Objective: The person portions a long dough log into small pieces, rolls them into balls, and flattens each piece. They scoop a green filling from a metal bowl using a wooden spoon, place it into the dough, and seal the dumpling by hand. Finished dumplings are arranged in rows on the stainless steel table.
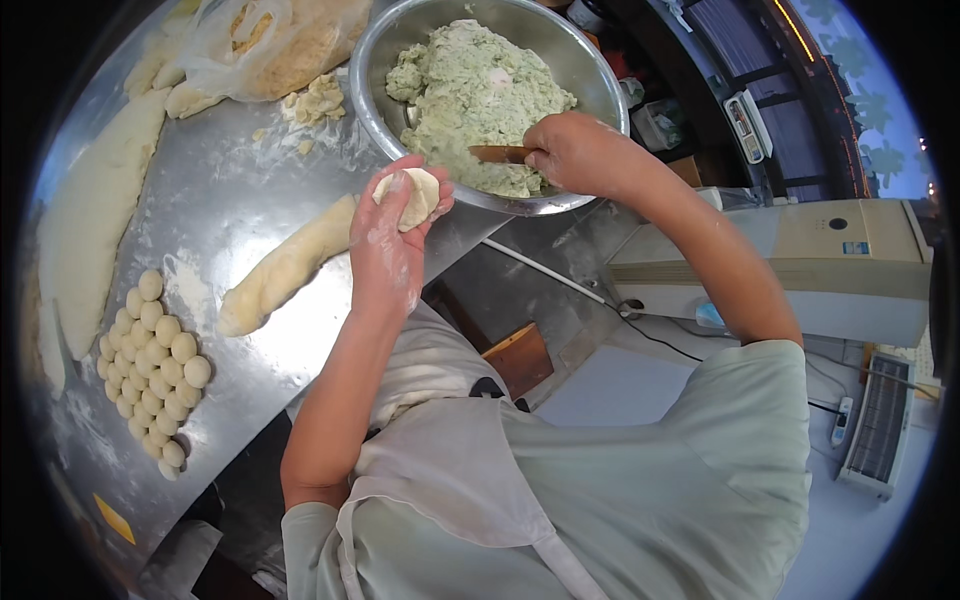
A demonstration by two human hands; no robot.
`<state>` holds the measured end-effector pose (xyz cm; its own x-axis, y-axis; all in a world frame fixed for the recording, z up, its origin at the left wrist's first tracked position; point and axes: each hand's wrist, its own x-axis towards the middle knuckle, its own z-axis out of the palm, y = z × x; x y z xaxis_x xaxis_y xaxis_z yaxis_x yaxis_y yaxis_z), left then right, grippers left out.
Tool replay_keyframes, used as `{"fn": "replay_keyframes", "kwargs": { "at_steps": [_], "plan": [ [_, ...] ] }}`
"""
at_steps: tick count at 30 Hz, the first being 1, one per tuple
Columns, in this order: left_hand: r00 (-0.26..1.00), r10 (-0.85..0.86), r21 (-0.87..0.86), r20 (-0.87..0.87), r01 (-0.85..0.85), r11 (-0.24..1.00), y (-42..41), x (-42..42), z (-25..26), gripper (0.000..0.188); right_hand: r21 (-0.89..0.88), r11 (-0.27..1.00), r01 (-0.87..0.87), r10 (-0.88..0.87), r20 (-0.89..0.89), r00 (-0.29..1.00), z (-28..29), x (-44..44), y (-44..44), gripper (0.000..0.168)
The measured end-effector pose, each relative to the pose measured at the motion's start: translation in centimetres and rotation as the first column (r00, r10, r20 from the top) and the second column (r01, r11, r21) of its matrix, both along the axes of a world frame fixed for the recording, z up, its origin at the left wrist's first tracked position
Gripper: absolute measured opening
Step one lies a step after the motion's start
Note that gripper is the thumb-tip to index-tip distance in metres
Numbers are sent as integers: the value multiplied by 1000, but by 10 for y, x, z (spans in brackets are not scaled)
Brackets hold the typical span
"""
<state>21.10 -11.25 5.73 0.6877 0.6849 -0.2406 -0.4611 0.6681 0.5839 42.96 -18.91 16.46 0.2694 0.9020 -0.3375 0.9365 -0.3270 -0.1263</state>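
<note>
Cupped in my left hand is a small round dough wrapper, with my thumb lying across it. My right hand grips a brown flat spatula, its blade touching a pale green filling. The filling is heaped in a large steel bowl at the table's edge. A thick dough log lies just left of my left hand, partly hidden behind it.
On the floury steel table, several small dough balls stand in rows. Beyond them lies a long slab of dough. A plastic bag and dough scraps are near the bowl. A floor-standing air conditioner is at right.
</note>
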Motion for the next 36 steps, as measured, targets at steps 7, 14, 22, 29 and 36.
{"fn": "replay_keyframes", "kwargs": {
  "at_steps": [7,14,22,29,36],
  "plan": [
    [999,3,2,44,-3,1000,-5,-1,-4,38,-55,998,-41,43,30,999,-7,-5,-2,20],
    [999,13,-18,44,-12,1000,-1,1,-4,33,-83,995,-59,50,-101,994,-11,-18,5,20],
    [999,16,-41,52,-14,999,-2,0,-4,35,-222,943,247,-327,-497,804,1,-8,-12,22],
    [997,71,-41,10,-70,997,6,-5,14,36,69,850,523,-323,-716,619,-16,-13,-41,18],
    [997,-22,-122,72,31,992,33,38,36,43,728,680,89,-92,-36,995,-37,-57,-51,24]
  ]
}}
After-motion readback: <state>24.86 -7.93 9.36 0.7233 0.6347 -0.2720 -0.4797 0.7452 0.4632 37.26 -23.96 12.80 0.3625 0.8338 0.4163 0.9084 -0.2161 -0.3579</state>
